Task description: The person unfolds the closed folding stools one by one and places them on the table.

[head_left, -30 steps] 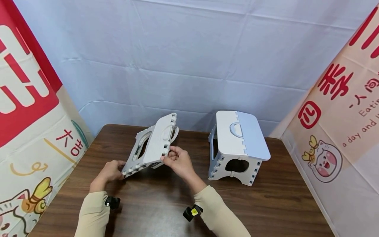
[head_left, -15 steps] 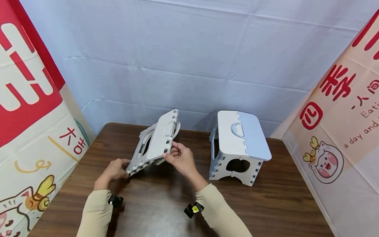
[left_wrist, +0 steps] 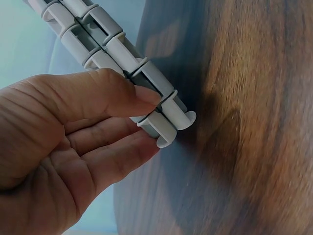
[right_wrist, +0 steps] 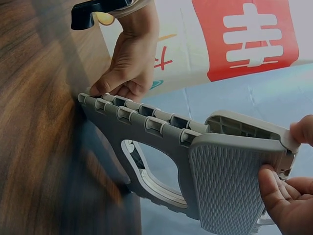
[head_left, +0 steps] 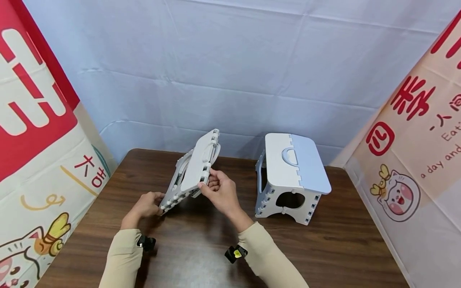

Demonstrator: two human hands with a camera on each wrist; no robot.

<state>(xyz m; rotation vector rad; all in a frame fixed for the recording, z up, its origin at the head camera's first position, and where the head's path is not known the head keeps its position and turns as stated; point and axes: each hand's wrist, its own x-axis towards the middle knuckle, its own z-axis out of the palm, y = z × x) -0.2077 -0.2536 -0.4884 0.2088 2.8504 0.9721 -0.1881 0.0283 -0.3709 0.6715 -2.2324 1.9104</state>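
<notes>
A white folding stool (head_left: 196, 164), partly folded, leans on the table left of centre, its top panel tilted up with the carry handle at the fold. My left hand (head_left: 147, 207) pinches the hinged lower end of its legs, thumb over the knuckles, as the left wrist view shows close up. At the near corner of the top, my right hand (head_left: 222, 192) grips the seat edge between thumb and fingers. In the right wrist view the textured seat panel (right_wrist: 225, 181) stands at an angle to the leg frame (right_wrist: 151, 129) with its oval opening.
A second folding stool (head_left: 288, 168), white and light blue, stands unfolded to the right. The brown wooden table (head_left: 324, 248) reaches back to a pale cloth backdrop (head_left: 230, 72). Printed cloths hang on the left (head_left: 47, 160) and right (head_left: 403, 180).
The white stool has shifted slightly right and its top panel has tilted up more steeply. My left hand has moved right with its lower end; my right hand keeps its grip.
</notes>
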